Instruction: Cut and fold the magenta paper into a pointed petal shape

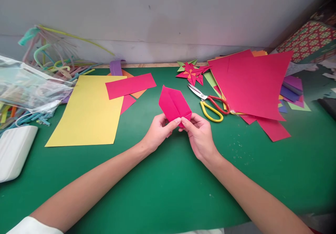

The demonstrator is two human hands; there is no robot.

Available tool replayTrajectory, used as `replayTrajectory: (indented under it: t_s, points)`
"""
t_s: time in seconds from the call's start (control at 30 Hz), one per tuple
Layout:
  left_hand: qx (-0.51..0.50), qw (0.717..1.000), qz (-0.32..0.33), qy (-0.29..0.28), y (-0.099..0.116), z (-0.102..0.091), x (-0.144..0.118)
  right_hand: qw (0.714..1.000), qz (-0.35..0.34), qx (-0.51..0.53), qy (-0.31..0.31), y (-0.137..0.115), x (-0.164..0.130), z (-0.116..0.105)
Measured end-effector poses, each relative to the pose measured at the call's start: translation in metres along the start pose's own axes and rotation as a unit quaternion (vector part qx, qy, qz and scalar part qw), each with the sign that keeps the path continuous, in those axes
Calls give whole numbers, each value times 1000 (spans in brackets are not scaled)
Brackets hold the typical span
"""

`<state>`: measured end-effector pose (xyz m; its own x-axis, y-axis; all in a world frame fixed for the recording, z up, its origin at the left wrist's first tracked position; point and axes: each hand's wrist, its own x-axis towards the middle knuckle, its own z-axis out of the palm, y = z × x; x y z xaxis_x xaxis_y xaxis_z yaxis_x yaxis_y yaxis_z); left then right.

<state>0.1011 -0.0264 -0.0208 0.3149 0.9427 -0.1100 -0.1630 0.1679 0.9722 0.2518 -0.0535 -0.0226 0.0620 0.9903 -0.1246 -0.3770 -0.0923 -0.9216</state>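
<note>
A folded pink paper piece [173,103], pointed at its far end with a crease down the middle, is held just above the green table [162,185]. My left hand [158,131] pinches its near edge from the left. My right hand [199,134] pinches the same near edge from the right, and the fingertips of both hands almost meet. Yellow-and-red-handled scissors [211,105] lie just right of the paper. A pink paper strip [130,85] lies to the left of it.
A yellow sheet [88,111] lies at left, beside a clear bag [28,87] and coloured pipe cleaners [52,57]. A white object [14,151] sits at the left edge. Large pink sheets [252,83] are stacked at right, with folded paper stars [191,72] by the wall.
</note>
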Motion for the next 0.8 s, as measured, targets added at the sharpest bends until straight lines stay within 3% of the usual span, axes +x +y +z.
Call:
replayTrajectory:
  t_s: [0.3, 0.8]
  points:
    - [-2, 991, 47, 127, 8, -4, 6, 998, -20, -55, 0, 1, -1, 0]
    - [-46, 993, 35, 108, 12, -6, 7, 1000, -5, -11, -4, 3, 1, -1]
